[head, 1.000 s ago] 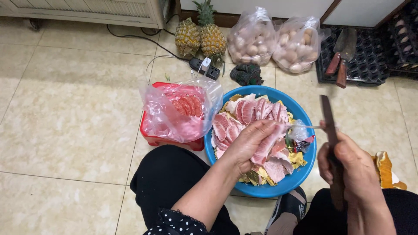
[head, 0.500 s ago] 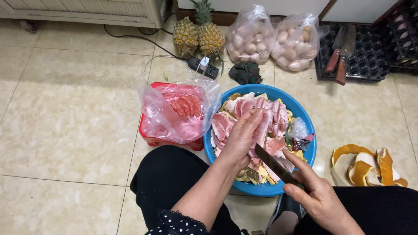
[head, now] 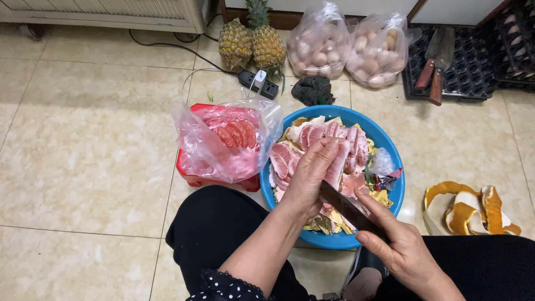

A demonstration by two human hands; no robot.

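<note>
- Blue basin [head: 390,153] on tile floor, w/ pink fruit pieces and yellow-green peel scraps in it; all places below given rel. to it.
- Left hand [head: 310,179] over basin's middle, fingers curled round a pink fruit piece [head: 337,164], gripping it; thumb side hidden, so can't tell how tight.
- Right hand [head: 402,248] at basin's near rim, closed on handle of a dark knife [head: 346,207]; blade runs up-left to the held piece, touching or just under it — can't tell which.
- Red tub [head: 192,177] just left of basin, clear plastic bag [head: 223,139] in it w/ pink slices inside; bag edge touches basin rim.
- Orange peel [head: 471,206] on floor, right of basin, apart from it.
- Behind basin: two pineapples [head: 253,42], two bags of eggs [head: 348,47], a power strip [head: 259,85], a dark cloth bundle [head: 314,90] near far rim.
- Back right of basin: black tray [head: 473,78] w/ a wood-handled cleaver [head: 437,61] on it.
- Person's dark-clad knees at basin's near side.
</note>
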